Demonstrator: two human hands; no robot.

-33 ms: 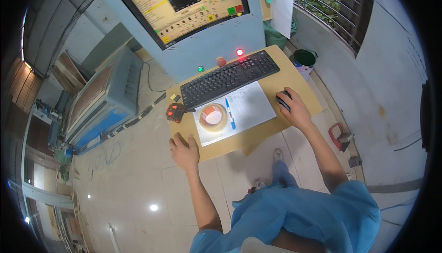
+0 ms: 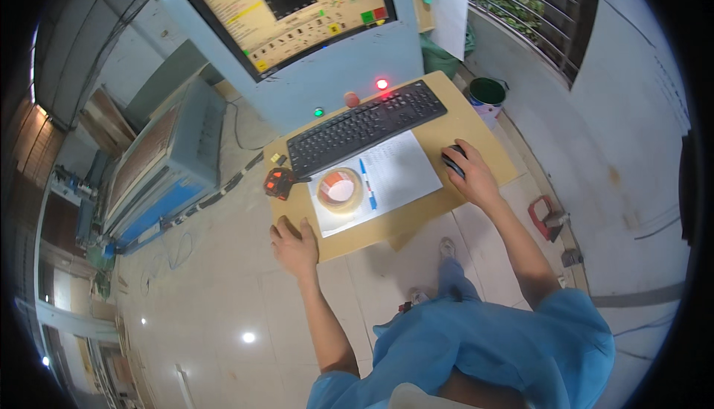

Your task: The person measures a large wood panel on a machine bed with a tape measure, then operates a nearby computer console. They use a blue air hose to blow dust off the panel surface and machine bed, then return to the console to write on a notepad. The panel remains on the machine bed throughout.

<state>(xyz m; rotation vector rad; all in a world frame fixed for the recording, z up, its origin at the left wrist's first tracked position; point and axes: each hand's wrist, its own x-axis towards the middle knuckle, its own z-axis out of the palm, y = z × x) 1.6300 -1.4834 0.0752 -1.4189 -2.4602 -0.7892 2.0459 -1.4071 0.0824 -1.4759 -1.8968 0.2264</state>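
My right hand [image 2: 476,179] is wrapped over a black computer mouse [image 2: 454,160] at the right side of a tan board shelf [image 2: 482,135]. At the shelf's near left corner rests my left hand [image 2: 295,248], holding nothing, with thumb and fingers apart. A sheet of paper [image 2: 405,167] lies between the hands. On it sit a roll of tape [image 2: 325,195] and a blue-and-white pen [image 2: 368,184]. Behind the paper stretches a black keyboard [image 2: 368,126]. A black-and-orange tape measure [image 2: 279,184] lies on the left, beyond my left hand.
A blue machine cabinet with a lit screen [image 2: 297,11] stands behind the shelf, bearing a red push button [image 2: 352,100] and a green one [image 2: 319,112]. A bucket [image 2: 487,97] is by the right wall. A large blue-grey machine [image 2: 160,167] occupies the left.
The whole scene sits slightly further left in the picture. Both hands keep their places on the shelf and the mouse.
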